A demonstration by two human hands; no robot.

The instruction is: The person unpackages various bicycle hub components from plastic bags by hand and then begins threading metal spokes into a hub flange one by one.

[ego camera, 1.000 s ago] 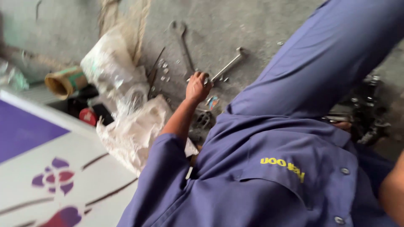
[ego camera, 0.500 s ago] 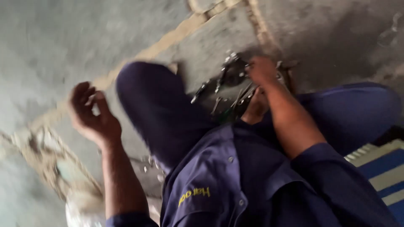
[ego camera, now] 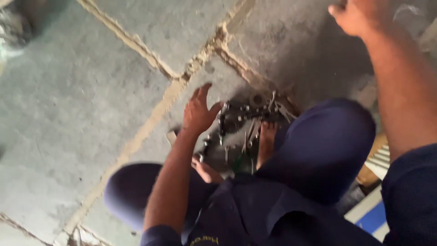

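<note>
The heap of small metal parts (ego camera: 248,125), chain links, sockets and thin wrench-like pieces as far as the blur lets me tell, lies on the concrete floor (ego camera: 77,100) just right of the frame's centre, between my bare feet (ego camera: 266,143). The heap runs longest left to right, roughly level across the picture.

My left hand (ego camera: 199,111) is just beside its left end, fingers spread and empty, palm toward the floor, thumb side nearest the first dark link. Whether the thumb touches it I cannot tell; the edge is smeared. The heap lies to the right of this hand, slightly down the frame.

My right hand (ego camera: 357,16) is at the upper right corner, well apart from the heap, curled in a loose fist; I cannot make out whether anything is in it. The left is plainly the nearer one.

My knees in dark blue work trousers (ego camera: 325,150) flank the heap low in the frame, and a sandy joint (ego camera: 150,123) in the floor slants past on the left.
</note>
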